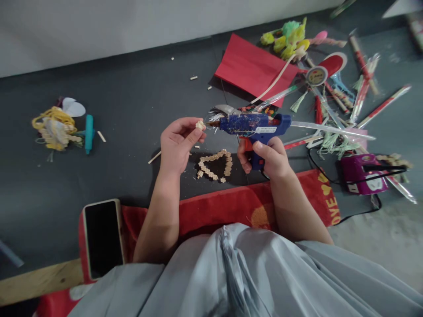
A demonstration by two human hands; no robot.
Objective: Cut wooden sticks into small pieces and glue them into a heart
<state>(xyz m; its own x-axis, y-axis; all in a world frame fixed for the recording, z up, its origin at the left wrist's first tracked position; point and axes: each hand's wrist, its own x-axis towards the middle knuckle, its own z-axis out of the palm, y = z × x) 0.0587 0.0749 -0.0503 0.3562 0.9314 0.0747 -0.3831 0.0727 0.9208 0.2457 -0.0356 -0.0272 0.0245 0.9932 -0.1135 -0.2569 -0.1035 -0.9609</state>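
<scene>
Two hands are busy above the dark tabletop (132,110): the left hand (178,143) pinches a small cluster of pale wooden pieces (200,125) between thumb and fingers, while the right hand (271,156) is wrapped around the handle (255,162) of a blue hot glue gun (246,125). The cluster sits right at the nozzle (213,124), though I cannot tell whether they touch; gripping it from the far side probably keeps skin off the tip and leaves the facing side exposed. Lying crosswise and nearly level in view, the gun's long axis points its nozzle left, with a clear glue stick (333,130) trailing rightward from the rear. Nearer the wearer, an open ring of similar pieces (228,166) lies between the forearms, presumably within easy reach.
</scene>
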